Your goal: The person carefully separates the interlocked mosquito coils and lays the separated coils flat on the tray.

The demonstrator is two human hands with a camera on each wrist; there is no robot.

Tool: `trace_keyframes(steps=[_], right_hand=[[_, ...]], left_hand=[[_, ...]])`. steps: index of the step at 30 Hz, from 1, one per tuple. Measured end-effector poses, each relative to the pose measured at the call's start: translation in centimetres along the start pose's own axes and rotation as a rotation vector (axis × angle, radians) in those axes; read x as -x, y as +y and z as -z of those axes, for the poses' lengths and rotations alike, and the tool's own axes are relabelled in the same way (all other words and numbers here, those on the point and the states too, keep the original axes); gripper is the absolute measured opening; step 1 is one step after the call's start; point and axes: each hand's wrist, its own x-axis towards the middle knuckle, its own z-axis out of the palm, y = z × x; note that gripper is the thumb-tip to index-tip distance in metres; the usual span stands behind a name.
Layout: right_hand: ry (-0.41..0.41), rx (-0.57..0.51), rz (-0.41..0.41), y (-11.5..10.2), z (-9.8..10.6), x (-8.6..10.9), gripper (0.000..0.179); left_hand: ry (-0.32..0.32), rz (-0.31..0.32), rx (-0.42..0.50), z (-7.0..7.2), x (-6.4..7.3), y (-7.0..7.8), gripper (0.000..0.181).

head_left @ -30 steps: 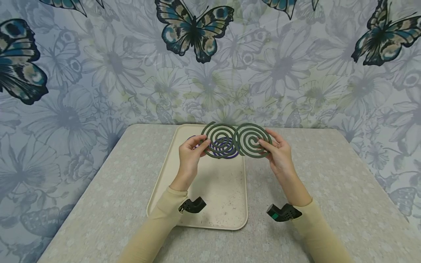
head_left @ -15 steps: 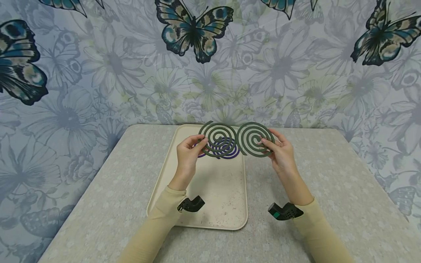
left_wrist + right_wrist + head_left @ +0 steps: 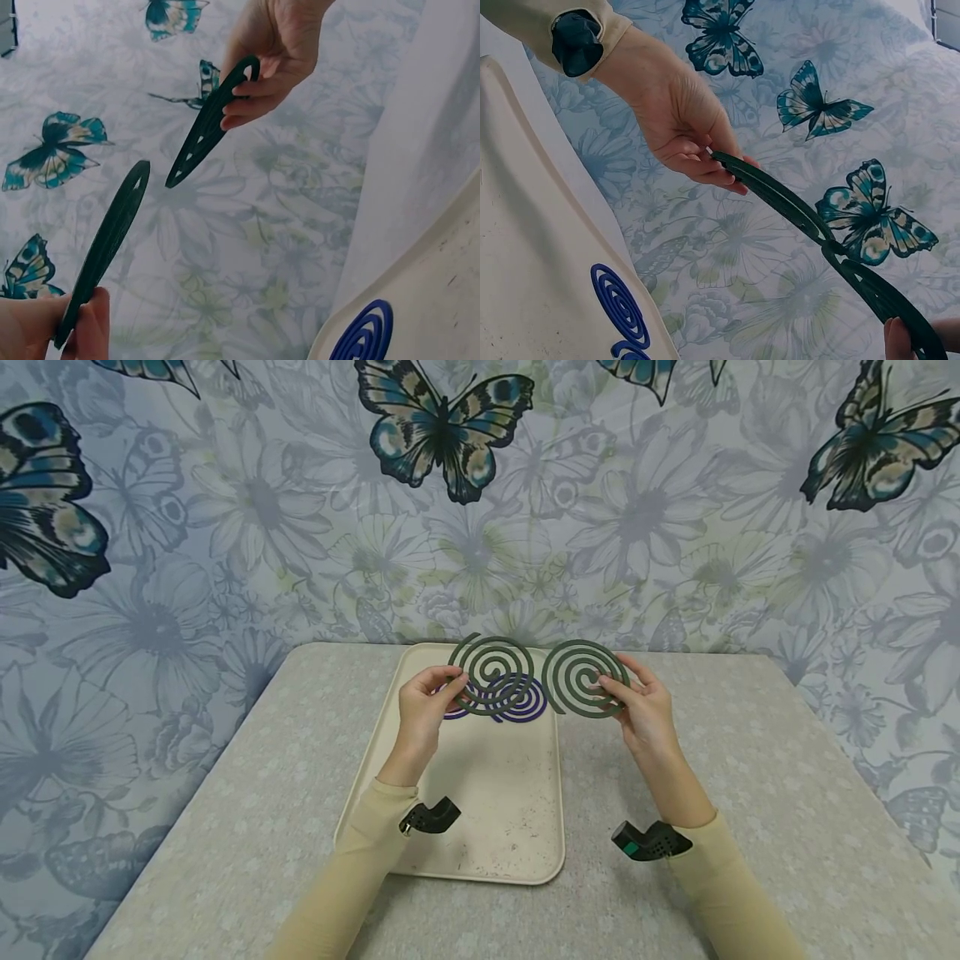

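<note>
My left hand (image 3: 420, 720) pinches a dark green mosquito coil (image 3: 493, 673) by its left edge, thumb in front. Another green coil (image 3: 587, 678) is in my right hand (image 3: 649, 710), pinched at its right side. Both coils are held up side by side above the far end of the tray, with a narrow gap between them in the head view. The left wrist view shows them edge-on and apart, the left one (image 3: 112, 232) and the right one (image 3: 206, 131). Behind the left green coil, blue-purple coils (image 3: 542, 702) lie on the tray, partly hidden.
The cream tray (image 3: 495, 802) lies on a light patterned tablecloth (image 3: 750, 760), with small dark crumbs near its front edge. A wall covering with butterflies (image 3: 442, 427) stands right behind the table. Each wrist carries a black camera (image 3: 651, 842).
The two green coils, overlapping at first, have come apart. My left hand has moved left with its coil, and my right hand slightly right with the other.
</note>
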Motion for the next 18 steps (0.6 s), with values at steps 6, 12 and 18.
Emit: trace_keyframes(steps=[6,12,18], right_hand=[[0.006,0.016,-0.014,0.2,-0.1,-0.1,0.05],[0.033,0.023,-0.053,0.4,-0.3,-0.1,0.043],[0.021,0.062,-0.065,0.8,-0.2,-0.2,0.056]], left_hand=[[-0.178,0.079,-0.182,1.9,-1.3,0.1,0.022],[-0.282,0.135,-0.273,3.7,-2.3,0.0,0.031],[-0.306,0.175,-0.313,5.3,-3.2,-0.5,0.034]])
